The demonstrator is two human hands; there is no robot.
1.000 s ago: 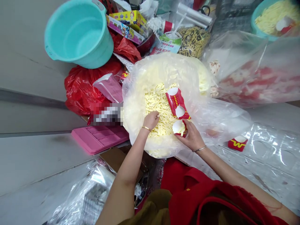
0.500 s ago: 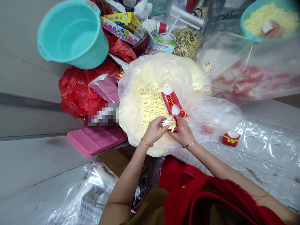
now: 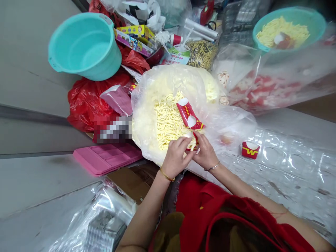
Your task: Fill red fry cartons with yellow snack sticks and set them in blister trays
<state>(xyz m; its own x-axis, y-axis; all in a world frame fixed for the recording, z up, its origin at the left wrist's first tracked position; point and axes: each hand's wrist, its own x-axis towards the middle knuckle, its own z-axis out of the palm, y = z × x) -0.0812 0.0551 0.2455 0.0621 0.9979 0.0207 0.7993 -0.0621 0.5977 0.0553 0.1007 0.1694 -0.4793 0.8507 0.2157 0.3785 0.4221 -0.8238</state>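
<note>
The right hand point(image 3: 206, 151) grips a red fry carton point(image 3: 195, 137) over the plastic bag's point(image 3: 147, 146) near edge; the left hand point(image 3: 174, 158) touches the carton's contents, but I cannot tell whether it pinches them. Leftward, room opens above loose yellow fries point(image 3: 168, 122). Printed red packaging point(image 3: 187, 113) crowds the far side. A yellow M-like mark crosses the filled-out carton point(image 3: 250, 153) rightward.

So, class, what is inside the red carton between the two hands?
Pale sticks show at the mouth of the carton. The left hand and right hand cover part of it, hiding any deeper contents.
</note>
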